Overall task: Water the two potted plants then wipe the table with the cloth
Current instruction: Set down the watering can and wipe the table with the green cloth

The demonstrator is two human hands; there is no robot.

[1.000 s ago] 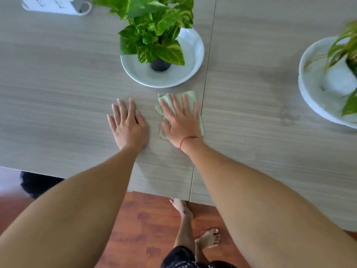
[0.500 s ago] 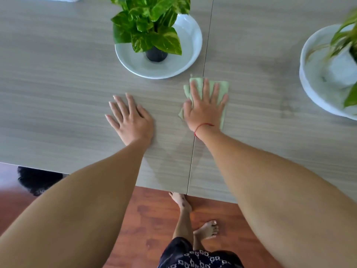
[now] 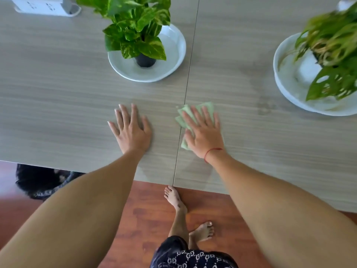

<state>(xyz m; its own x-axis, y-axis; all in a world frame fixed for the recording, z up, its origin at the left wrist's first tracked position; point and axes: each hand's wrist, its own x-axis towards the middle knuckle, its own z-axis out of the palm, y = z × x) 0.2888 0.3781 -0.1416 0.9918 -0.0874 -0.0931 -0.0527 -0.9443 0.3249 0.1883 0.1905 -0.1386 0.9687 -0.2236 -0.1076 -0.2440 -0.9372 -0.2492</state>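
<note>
A folded pale green cloth (image 3: pixel 185 115) lies on the grey wood-grain table (image 3: pixel 58 97), just right of the table seam. My right hand (image 3: pixel 204 134) presses flat on the cloth, fingers spread. My left hand (image 3: pixel 131 130) rests flat on the bare table to the left, holding nothing. Beyond the hands stands a leafy green potted plant (image 3: pixel 135 26) in a small black pot on a white dish (image 3: pixel 173 55). A second plant (image 3: pixel 332 51) with holed leaves sits in a white dish (image 3: pixel 286 88) at the far right.
A white power strip (image 3: pixel 44 6) lies at the far left edge. Damp marks (image 3: pixel 266 107) show on the table between the cloth and the right dish. The table's near edge runs below my wrists, with red-brown wooden floor (image 3: pixel 146 213), my bare feet and a dark object (image 3: pixel 38 180) under it.
My right hand slid the cloth from below the left plant's dish rightward across the seam, then back toward me. The left hand stayed flat in place.
</note>
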